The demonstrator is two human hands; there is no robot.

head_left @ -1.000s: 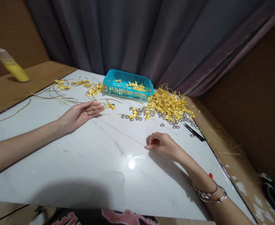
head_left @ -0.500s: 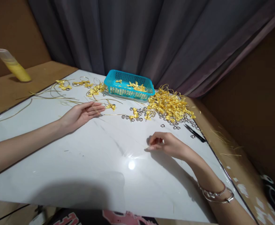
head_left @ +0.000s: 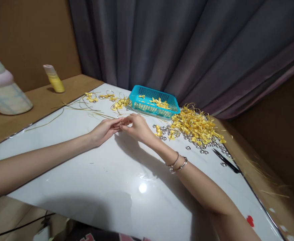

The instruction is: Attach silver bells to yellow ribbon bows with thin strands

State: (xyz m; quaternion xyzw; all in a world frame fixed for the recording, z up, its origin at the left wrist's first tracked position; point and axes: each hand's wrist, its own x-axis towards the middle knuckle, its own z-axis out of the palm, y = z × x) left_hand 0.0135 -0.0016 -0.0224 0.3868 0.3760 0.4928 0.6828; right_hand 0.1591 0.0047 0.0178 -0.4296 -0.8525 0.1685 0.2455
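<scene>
Head camera view: two bare hands meet above a white tabletop (head_left: 74, 182), the right hand (head_left: 138, 127) bent over the fingertips of the left hand (head_left: 103, 133). Fingers of the left lie outstretched and together, palm turned up; those of the right are curled, thumb and forefinger drawn close at the left's fingertips. Whether either hand grips anything between them cannot be told. Yellow ribbon pieces (head_left: 197, 124) lie heaped to the right of a blue basket (head_left: 152, 93), with more inside it and smaller groups scattered to its left. Silver beads (head_left: 188, 148) spread along the heap's near edge, close to a slim, pointed black tool (head_left: 225, 161). Bracelets (head_left: 185, 163) circle the right wrist. At far left, a bottle with yellow contents (head_left: 55, 82) and a larger tumbler (head_left: 7, 95) stand on brown board, while a dark curtain (head_left: 162, 43) hangs behind.
</scene>
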